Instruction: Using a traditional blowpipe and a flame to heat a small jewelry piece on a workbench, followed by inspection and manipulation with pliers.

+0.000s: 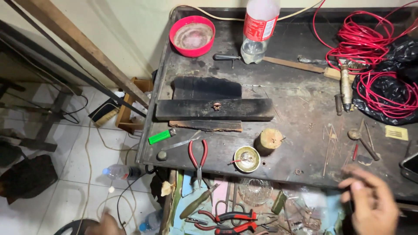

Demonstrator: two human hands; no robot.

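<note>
the right hand [370, 204] hangs just past the near edge of the worktop [300, 109], toward its right corner, fingers curled loosely inward with the thumb meeting the fingertips; it is blurred, so i cannot tell whether something thin is pinched there or nothing at all. nearest it on the bench lie loose thin sticks [331, 148], scattered by the near right edge within easy reach. the left hand [104, 225] shows only as a blurred edge at the bottom of the view, low over the tiled floor and off the bench's left side, and its fingers cannot be made out. near the middle of the near edge sit a small brass dish [247, 159] and a short wooden stump [268, 140] side by side, with red-handled pliers [198, 157] to their left, handles pointing away. a charred black board [214, 109] lies flat across the centre with a small ring-like piece [216, 105] resting on top, likely as a heat-safe surface. red wire [370, 48] coils at the far right corner.
</note>
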